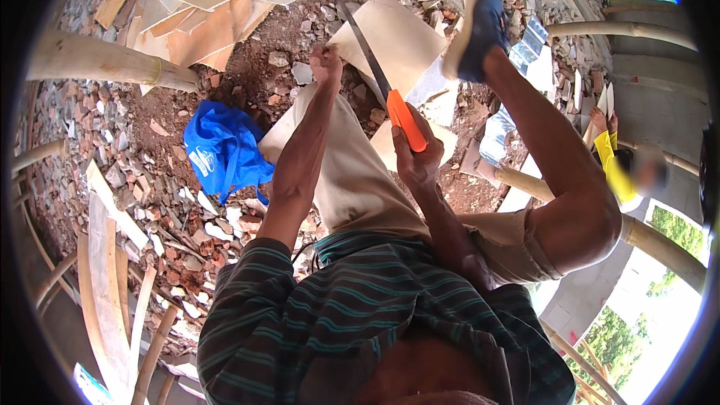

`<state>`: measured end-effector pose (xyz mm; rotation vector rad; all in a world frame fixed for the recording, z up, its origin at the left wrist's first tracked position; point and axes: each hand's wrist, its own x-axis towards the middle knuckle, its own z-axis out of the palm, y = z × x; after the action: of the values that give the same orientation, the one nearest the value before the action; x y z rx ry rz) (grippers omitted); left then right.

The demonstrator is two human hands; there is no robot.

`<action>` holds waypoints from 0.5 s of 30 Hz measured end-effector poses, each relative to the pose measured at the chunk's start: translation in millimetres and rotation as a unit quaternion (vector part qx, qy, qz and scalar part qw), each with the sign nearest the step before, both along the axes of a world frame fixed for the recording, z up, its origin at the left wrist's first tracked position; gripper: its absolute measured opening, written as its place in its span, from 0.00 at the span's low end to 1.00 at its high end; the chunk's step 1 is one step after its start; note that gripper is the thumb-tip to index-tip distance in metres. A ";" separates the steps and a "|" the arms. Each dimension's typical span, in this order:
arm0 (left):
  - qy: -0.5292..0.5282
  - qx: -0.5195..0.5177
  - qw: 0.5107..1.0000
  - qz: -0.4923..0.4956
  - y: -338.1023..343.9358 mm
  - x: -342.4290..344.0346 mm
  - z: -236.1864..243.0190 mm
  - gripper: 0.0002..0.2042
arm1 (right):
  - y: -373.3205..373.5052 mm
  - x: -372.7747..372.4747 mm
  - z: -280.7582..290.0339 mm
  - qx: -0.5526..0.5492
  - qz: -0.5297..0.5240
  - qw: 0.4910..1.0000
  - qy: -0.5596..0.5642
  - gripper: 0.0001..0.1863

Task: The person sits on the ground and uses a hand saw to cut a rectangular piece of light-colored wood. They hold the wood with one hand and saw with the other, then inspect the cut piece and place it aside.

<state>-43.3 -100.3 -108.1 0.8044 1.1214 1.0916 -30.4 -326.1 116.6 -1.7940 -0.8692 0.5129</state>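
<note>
The right hand (418, 151) is holding a handsaw (370, 56), with its fingers wrapping tightly around the orange handle (406, 121). The saw is sitting in the middle, in front of the person, over the left part of a tan board (409, 34). Its long, thin blade is pointing far and a bit left, and its handle is coming near and a bit right, so the saw is making one slanting line. I cannot tell if the blade is touching the board. The left hand (325, 64) is curling its fingers in at the board's left corner; I cannot tell if they are pinching it. A blue bag (223, 151) is lying on the left.
</note>
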 end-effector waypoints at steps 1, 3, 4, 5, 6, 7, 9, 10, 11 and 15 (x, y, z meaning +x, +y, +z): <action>0.027 0.010 1.000 -0.008 1.0 -1.0 1.8 0.06 | -2.0 3.0 0.2 0.011 -0.002 1.000 0.002 0.22; 0.035 -0.003 0.999 -0.016 1.9 -3.4 4.8 0.06 | -4.3 7.8 0.4 0.007 -0.002 1.000 0.003 0.22; 0.052 -0.026 0.998 -0.026 3.7 -5.1 6.0 0.06 | -3.9 9.2 0.1 -0.001 -0.003 1.000 0.014 0.22; 0.067 -0.008 0.997 -0.036 4.2 -8.6 6.7 0.06 | -4.3 12.0 0.8 0.002 -0.005 1.000 0.017 0.22; 0.058 -0.004 0.997 -0.052 8.5 -9.7 7.1 0.06 | -3.7 13.2 0.3 -0.025 0.005 0.999 0.036 0.23; 0.070 -0.017 0.995 -0.065 6.7 -13.1 6.3 0.06 | -4.7 15.4 0.9 -0.033 0.020 0.998 0.044 0.22; 0.087 -0.024 0.992 -0.086 9.1 -16.0 3.0 0.07 | -5.6 18.6 0.5 -0.071 0.026 0.997 0.028 0.22; 0.067 0.013 0.995 -0.079 11.5 -15.1 0.1 0.08 | -6.5 20.4 -0.2 -0.084 0.020 0.996 0.014 0.22; 0.051 0.051 0.994 -0.081 12.0 -16.2 -4.2 0.09 | -8.0 21.0 -1.3 -0.077 0.035 0.996 -0.005 0.22; 0.141 0.164 0.970 -0.108 17.9 -12.0 -23.4 0.12 | -18.2 18.6 -7.4 -0.034 0.047 0.997 -0.049 0.23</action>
<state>-55.3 -82.4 -131.5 1.3467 1.0684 1.0114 -11.8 -344.3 109.2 -1.8596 -1.0185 0.5229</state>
